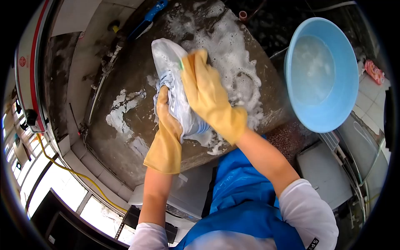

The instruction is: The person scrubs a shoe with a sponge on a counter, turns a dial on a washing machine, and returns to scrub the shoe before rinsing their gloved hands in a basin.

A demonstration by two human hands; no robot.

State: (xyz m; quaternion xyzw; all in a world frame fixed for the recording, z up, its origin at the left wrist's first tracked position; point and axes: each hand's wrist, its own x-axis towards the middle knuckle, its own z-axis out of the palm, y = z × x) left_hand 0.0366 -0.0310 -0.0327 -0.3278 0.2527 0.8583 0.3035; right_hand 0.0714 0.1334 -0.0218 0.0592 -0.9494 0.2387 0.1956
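A wet white cloth (166, 56) with pale blue folds lies bunched over the soapy slab. Around its lower part closes my left hand (165, 135), in a yellow rubber glove; some of the fingers are hidden behind the fabric. My right hand (210, 93), gloved the same way and slightly blurred, presses on the cloth's right side with bent fingers. A sliver of green and a darker orange patch show at its fingertips, but I cannot make out what it grips there.
White foam (233, 54) spreads over the grey-brown slab (112, 150). At the right stands a light blue basin (350, 83) of cloudy water. A blue-handled brush (152, 12) lies at the slab's far edge. Pipes (108, 66) run along the left wall, above a yellow hose (83, 177).
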